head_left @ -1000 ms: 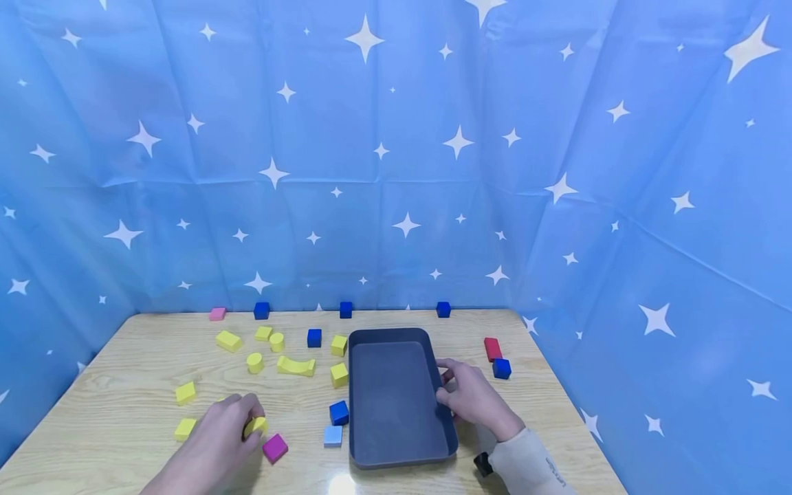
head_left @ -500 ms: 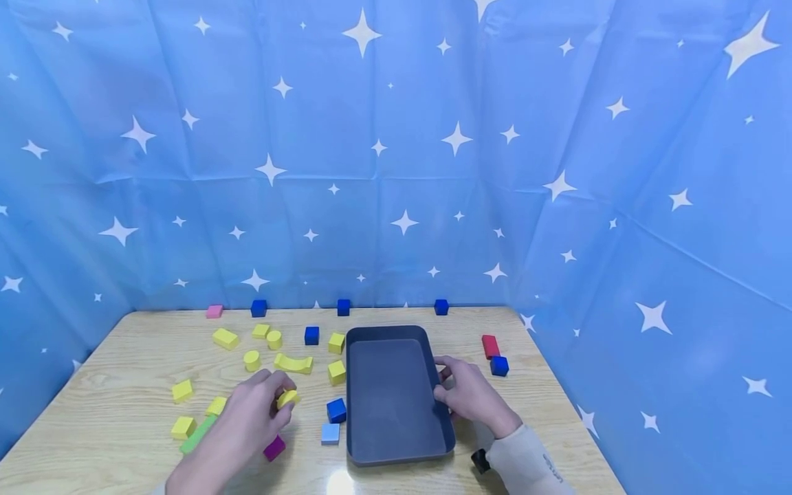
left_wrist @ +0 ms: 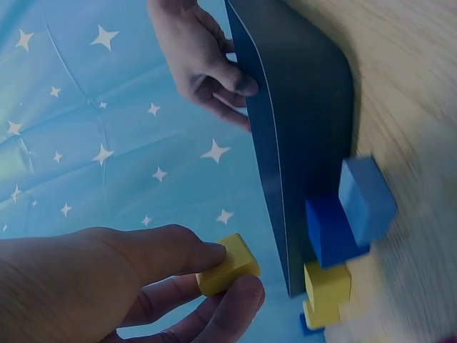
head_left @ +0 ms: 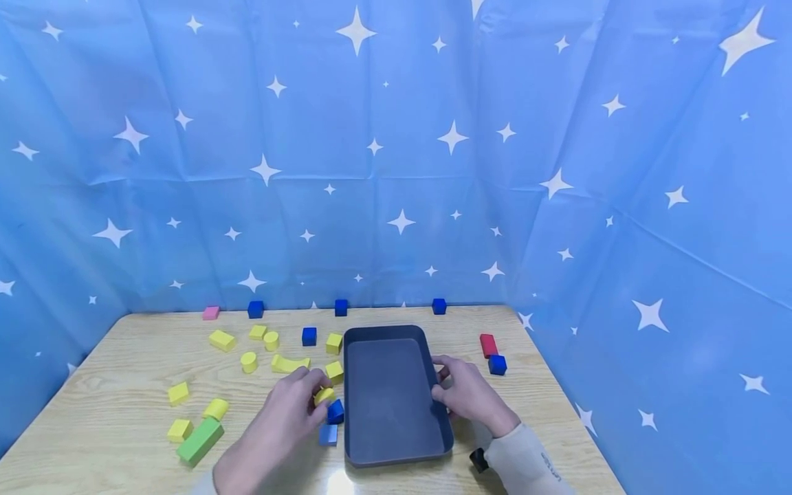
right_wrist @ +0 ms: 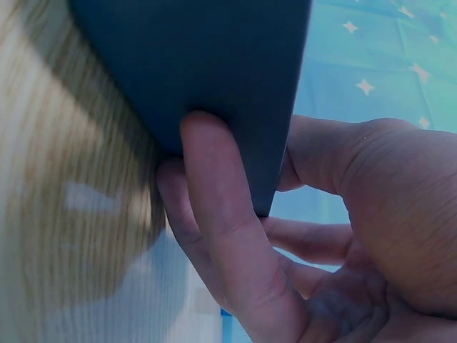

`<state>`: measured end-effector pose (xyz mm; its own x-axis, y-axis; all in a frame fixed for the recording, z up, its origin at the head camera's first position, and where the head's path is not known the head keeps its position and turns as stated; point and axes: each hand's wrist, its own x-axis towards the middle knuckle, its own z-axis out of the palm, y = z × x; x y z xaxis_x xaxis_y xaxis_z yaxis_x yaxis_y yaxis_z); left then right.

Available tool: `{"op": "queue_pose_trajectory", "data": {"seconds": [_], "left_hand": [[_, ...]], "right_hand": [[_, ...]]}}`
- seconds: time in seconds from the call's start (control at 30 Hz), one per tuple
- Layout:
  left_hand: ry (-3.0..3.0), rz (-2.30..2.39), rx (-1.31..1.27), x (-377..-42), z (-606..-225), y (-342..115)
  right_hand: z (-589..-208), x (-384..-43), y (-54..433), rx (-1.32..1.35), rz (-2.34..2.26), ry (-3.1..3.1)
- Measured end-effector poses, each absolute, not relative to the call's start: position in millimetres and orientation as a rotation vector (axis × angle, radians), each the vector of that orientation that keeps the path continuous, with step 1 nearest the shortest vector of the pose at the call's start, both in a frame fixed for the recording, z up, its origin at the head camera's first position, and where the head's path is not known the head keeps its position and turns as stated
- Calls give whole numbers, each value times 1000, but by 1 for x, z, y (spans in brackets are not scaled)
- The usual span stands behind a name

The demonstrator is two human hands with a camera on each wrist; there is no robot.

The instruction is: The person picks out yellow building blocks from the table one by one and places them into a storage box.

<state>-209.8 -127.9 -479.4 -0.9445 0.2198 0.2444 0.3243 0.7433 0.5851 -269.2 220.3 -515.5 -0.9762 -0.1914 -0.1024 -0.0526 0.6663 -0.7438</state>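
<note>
My left hand (head_left: 284, 416) pinches a small yellow block (left_wrist: 230, 266) between thumb and fingers. It is just left of the tray, over a dark blue cube (head_left: 335, 412) and a light blue block (head_left: 328, 434). The dark grey rectangular tray (head_left: 396, 399) holds nothing. On its right side my right hand (head_left: 470, 395) grips the wall, thumb over the rim; in the right wrist view, fingers (right_wrist: 221, 186) press the outer wall. Behind the left hand lie a yellow arch-shaped block (head_left: 291, 364) and a yellow cube (head_left: 334, 372).
Several yellow blocks, among them a cylinder (head_left: 249, 362), lie at left on the wooden table (head_left: 111, 426). A green block (head_left: 201, 441) is nearer the front. Blue cubes and a pink block (head_left: 211, 313) line the back edge. At right, a red block (head_left: 488, 345) touches a blue cube (head_left: 498, 365).
My left hand has carried the yellow block rightward from the front left to the tray's left side. The green block came into view; the magenta block is now hidden. The right hand stayed.
</note>
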Motion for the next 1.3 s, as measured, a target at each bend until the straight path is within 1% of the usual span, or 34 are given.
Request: {"op": "queue_pose_trajectory", "data": {"seconds": [0.77,1.03,1.3], "left_hand": [[-2795,-979,-789,-219,-486,-64],[-2851,-915,-890,-216,-490,-54],[-2928,-818,-910,-214,-496,-49]], "right_hand": [[-515,-271,218,-215,-1189,2701],[-514,-271,219,-214,-1195,2694],[-515,-270,221,-194,-1181,2691]]}}
